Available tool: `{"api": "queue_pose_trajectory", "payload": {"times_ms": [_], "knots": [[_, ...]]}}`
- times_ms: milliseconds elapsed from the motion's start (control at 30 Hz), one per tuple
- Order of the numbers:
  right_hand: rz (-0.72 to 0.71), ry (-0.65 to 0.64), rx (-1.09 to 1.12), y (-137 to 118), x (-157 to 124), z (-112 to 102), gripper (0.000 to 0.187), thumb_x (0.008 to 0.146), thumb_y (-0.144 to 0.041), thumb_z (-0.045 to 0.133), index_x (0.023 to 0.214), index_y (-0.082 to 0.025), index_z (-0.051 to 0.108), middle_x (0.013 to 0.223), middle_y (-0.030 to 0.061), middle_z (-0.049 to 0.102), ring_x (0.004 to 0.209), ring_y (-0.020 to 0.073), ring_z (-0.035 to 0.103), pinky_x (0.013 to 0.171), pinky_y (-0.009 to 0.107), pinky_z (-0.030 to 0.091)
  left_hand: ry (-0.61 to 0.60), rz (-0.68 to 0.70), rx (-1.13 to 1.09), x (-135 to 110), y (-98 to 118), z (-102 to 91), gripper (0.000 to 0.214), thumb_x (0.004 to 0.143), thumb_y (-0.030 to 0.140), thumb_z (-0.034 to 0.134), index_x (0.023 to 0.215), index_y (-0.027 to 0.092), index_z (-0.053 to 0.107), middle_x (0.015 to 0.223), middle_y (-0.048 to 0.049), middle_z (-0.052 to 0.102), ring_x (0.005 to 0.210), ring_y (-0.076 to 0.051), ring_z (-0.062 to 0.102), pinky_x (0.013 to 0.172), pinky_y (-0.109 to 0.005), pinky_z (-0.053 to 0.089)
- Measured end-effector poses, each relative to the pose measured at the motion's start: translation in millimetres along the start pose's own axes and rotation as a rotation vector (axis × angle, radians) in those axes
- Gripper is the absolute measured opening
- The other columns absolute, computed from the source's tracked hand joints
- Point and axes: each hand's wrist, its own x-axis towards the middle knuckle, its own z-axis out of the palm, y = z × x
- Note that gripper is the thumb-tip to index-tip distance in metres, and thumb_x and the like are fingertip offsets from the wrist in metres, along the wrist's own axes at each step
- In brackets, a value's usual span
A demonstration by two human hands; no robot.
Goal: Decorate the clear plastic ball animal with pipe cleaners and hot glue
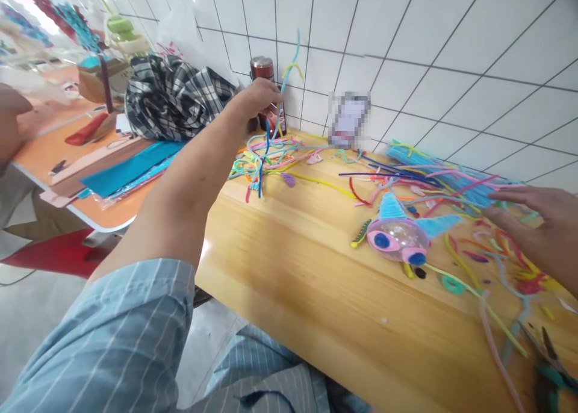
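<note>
At the far side of the table my left hand (pixel 263 97) is closed on a light blue pipe cleaner (pixel 284 83), which stands up above the fingers with a yellow piece crossing it. Below that hand lies a tangle of colourful pipe cleaners (pixel 257 163). On the right, my right hand (pixel 542 214) is open, fingers stretched over the edge of a bundle of blue pipe cleaners (pixel 433 166). Between the hands sits a clear round craft figure (pixel 400 238) with pink and blue eyes and light blue fuzzy ears.
Pliers (pixel 553 365) lie at the front right. A phone (pixel 348 121) leans against the tiled wall, with a red flask (pixel 262 67) further left. A plaid cloth bundle (pixel 171 97) and blue sheets (pixel 130 166) lie on the orange table (pixel 111 211). Another person's arm (pixel 11 115) shows at left.
</note>
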Motion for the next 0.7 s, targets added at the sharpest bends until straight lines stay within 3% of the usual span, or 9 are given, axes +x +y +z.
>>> {"api": "queue_pose_trajectory", "payload": {"times_ms": [67,167,267,333,400,467,533,600,700], "knots": [[-0.012,0.01,-0.015,-1.5,-4.4,-3.0,0.078,0.103,-0.094,0.035,0.113,-0.032,0.081,0.125,0.0218,0.089,0.125,0.043,0.083,0.099,0.06,0.066,-0.046,-0.065,-0.297,-0.8,1.4,-2.0,0.032,0.119,0.047,0.071,0.121,0.015,0.069,0.086,0.0072,0.074,0.085,-0.008,0.053,0.094,-0.035,0.055],[-0.036,-0.051,-0.015,-4.3,-8.9,-12.1,0.07,0.104,-0.082,0.043,0.117,-0.026,0.083,0.131,0.0212,0.088,0.128,0.0432,0.083,0.103,0.059,0.066,-0.084,-0.138,-0.675,-1.7,5.6,-6.1,0.031,0.109,0.045,0.086,0.117,0.02,0.069,0.088,0.0037,0.074,0.093,-0.013,0.053,0.096,-0.036,0.056],[-0.052,-0.069,0.001,-4.8,-12.0,-22.6,0.057,0.101,-0.072,0.054,0.115,-0.025,0.084,0.13,0.0194,0.089,0.126,0.0414,0.083,0.103,0.056,0.066,-0.067,-0.169,-0.914,-3.0,7.7,-11.2,0.039,0.11,0.045,0.084,0.135,0.017,0.073,0.12,-0.0047,0.081,0.108,-0.018,0.068,0.103,-0.042,0.064],[-0.042,-0.053,-0.004,-5.3,-14.1,-28.3,0.053,0.1,-0.069,0.056,0.114,-0.026,0.084,0.128,0.0188,0.089,0.123,0.0413,0.084,0.101,0.056,0.065,-0.048,-0.194,-1.03,-5.1,7.1,-13.9,0.048,0.112,0.045,0.081,0.149,0.017,0.07,0.145,-0.0113,0.076,0.123,-0.025,0.076,0.11,-0.051,0.068],[-0.044,-0.05,-0.005,-7.8,-16.3,-33.3,0.052,0.101,-0.067,0.058,0.115,-0.026,0.085,0.128,0.0187,0.089,0.121,0.041,0.083,0.098,0.055,0.065,-0.04,-0.23,-1.125,-8.8,6.4,-15.2,0.051,0.112,0.044,0.081,0.155,0.019,0.068,0.154,-0.0149,0.072,0.13,-0.029,0.077,0.113,-0.056,0.069],[-0.05,-0.031,0.005,-12.5,-18.4,-38.0,0.051,0.102,-0.066,0.058,0.116,-0.025,0.085,0.126,0.0195,0.089,0.121,0.0399,0.083,0.096,0.053,0.064,-0.048,-0.257,-1.213,-14.3,7.8,-14.9,0.035,0.117,0.036,0.074,0.146,0.017,0.071,0.143,-0.0096,0.077,0.12,-0.022,0.075,0.113,-0.047,0.067],[-0.061,-0.004,0.016,-18.7,-19.9,-43.0,0.051,0.105,-0.065,0.058,0.118,-0.023,0.085,0.125,0.0207,0.089,0.121,0.038,0.082,0.093,0.051,0.063,-0.066,-0.257,-1.302,-21.1,12.3,-12.9,0.016,0.122,0.024,0.06,0.126,0.015,0.072,0.118,-0.0019,0.082,0.103,-0.013,0.066,0.107,-0.034,0.06],[-0.064,0.005,0.015,-25.2,-21.0,-48.6,0.052,0.107,-0.065,0.058,0.119,-0.022,0.085,0.125,0.0214,0.088,0.12,0.0357,0.082,0.091,0.049,0.062,-0.089,-0.243,-1.382,-28.2,19.2,-9.0,0.027,0.125,0.016,0.047,0.107,0.017,0.068,0.094,0.0028,0.078,0.092,-0.011,0.054,0.098,-0.026,0.051],[-0.044,-0.031,0.008,-34.7,-22.4,-58.7,0.048,0.111,-0.062,0.06,0.122,-0.023,0.086,0.127,0.0209,0.088,0.121,0.0318,0.08,0.09,0.047,0.06,-0.121,-0.238,-1.462,-38.0,29.3,1.1,0.033,0.124,0.017,0.047,0.096,0.021,0.064,0.083,0.0022,0.075,0.087,-0.013,0.052,0.084,-0.027,0.044]]}}
